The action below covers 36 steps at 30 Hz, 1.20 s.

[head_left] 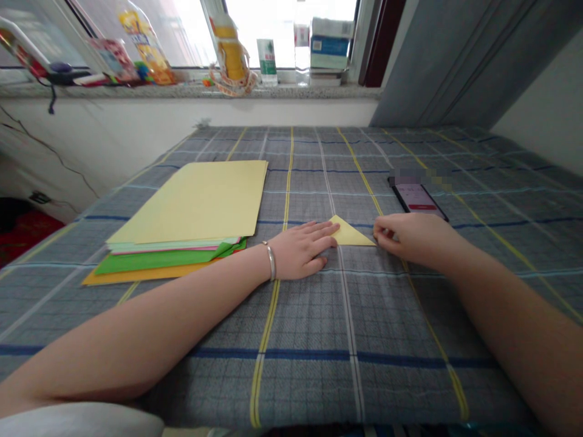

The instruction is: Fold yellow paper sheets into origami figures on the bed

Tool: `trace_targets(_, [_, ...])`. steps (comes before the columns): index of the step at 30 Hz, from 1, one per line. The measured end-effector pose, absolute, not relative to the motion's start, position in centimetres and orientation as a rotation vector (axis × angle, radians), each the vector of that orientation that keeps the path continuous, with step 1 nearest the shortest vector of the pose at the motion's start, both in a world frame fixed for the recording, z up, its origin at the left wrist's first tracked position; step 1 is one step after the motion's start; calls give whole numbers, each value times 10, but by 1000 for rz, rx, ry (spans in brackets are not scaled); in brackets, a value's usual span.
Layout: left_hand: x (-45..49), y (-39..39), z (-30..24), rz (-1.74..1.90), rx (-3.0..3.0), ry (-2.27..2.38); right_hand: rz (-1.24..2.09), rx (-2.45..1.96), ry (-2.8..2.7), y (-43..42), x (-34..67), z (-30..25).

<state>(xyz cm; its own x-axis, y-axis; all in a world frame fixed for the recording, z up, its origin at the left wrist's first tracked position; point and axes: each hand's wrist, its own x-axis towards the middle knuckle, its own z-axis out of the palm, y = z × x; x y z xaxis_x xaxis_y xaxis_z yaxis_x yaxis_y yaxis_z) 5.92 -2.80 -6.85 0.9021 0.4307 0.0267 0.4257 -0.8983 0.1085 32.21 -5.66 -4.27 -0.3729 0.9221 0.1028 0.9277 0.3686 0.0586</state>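
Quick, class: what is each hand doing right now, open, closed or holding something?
Left hand: open, flat, pressing the folded yellow paper.
Right hand: fingers curled at the paper's right corner; grip cannot be told.

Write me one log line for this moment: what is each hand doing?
left hand: flat on folded yellow paper | right hand: touching its right corner | nearby: paper stack, phone | surface: plaid cloth

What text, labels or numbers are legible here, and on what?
No text can be read.
Phone screen: pink and red, text too small; the strip above it is blurred out.
Blue and white box on the sill: print too small.
Green and white carton: blurred.
Yellow-labelled bottle: blurred.
Folded yellow paper and paper stack: no print.
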Motion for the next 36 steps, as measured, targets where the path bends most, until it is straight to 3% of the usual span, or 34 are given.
trace_targets(10, [59, -25, -68, 152, 3030, 581, -48, -1258, -2570, -46, 292, -75])
trace_targets(36, [30, -18, -46, 49, 2946, 600, 180, -1215, -2449, -38, 298, -82])
